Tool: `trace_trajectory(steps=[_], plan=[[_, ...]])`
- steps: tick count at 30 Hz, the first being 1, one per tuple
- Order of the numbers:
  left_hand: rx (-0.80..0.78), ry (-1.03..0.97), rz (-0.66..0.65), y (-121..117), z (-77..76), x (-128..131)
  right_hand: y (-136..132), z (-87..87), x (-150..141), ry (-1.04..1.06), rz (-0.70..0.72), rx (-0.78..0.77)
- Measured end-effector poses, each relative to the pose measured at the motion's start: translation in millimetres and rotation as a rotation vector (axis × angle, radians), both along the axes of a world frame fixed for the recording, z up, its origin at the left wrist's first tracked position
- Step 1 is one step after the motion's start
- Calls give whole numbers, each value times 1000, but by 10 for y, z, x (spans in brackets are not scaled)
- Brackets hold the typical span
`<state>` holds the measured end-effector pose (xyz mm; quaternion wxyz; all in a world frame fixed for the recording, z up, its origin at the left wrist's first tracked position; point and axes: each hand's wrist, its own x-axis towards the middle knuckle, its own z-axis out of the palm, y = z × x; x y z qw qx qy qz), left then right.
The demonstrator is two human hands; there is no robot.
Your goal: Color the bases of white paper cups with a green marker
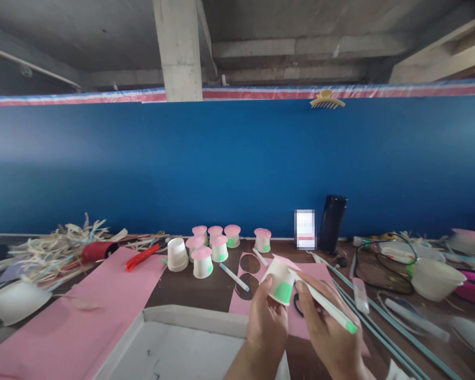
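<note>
My left hand [268,319] grips a small white paper cup [277,279], tilted, with a pink paper piece at its upper end and a green coloured patch on its side. In my right hand [332,322] is a white marker [326,302] with a green end; its other end is at the cup's side, and whether the tip touches cannot be made out. Several upside-down cups with pink paper discs on top, such as the front one [202,264], stand behind to the left. Beside them is a plain white cup [177,255]. Another marker [234,277] lies on the table.
A white shallow tray [193,319] lies in front, with pink paper sheets [98,301] to its left and under my hands. Red scissors or pliers handles [142,257] rest at left. At right are a black bottle [332,224], blue-green tubes [380,316] and a white bowl [435,279].
</note>
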<state>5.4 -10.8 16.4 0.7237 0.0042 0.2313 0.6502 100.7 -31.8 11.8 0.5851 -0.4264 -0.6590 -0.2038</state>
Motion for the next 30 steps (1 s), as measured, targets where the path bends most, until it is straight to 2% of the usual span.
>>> trace_trajectory(steps=[4, 9, 13, 18, 30], plan=[[45, -28, -56, 37, -82, -6, -8, 23, -9, -3, 14, 10], [115, -25, -68, 35, -84, -7, -6, 9, -8, 3, -14, -8], [83, -27, -67, 32, -82, -4, 1, -10, -2, -1, -23, -7], [129, -33, -75, 37, -97, -9, 1, -8, -3, -9, -37, -7], [121, -34, -76, 43, -109, -10, 13, -2, 1, 8, 5, -18]])
